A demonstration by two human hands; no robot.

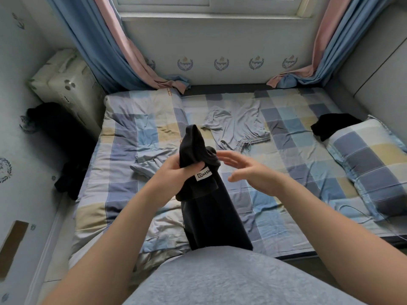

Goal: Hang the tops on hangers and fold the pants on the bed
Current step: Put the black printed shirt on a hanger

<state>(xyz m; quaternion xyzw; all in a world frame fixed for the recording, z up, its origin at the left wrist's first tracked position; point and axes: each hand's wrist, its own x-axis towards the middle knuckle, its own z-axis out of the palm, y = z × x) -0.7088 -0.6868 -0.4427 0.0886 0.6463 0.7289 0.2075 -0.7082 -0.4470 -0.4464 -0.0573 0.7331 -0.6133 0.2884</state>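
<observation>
My left hand grips a black garment with a white label near its top, held up over the checked bed; the cloth hangs down toward my waist. Just to its right my right hand hovers with fingers spread, close to the bunched top of the cloth and holding nothing. Light grey pants lie flat in the middle of the bed. A light grey top lies crumpled left of centre, partly hidden by my left hand. Another black garment lies at the right by the pillow.
A checked pillow lies at the bed's right side. Dark clothes are heaped in the gap between the bed and the left wall, next to a white padded bag. Blue and pink curtains hang down onto the bed's far corners.
</observation>
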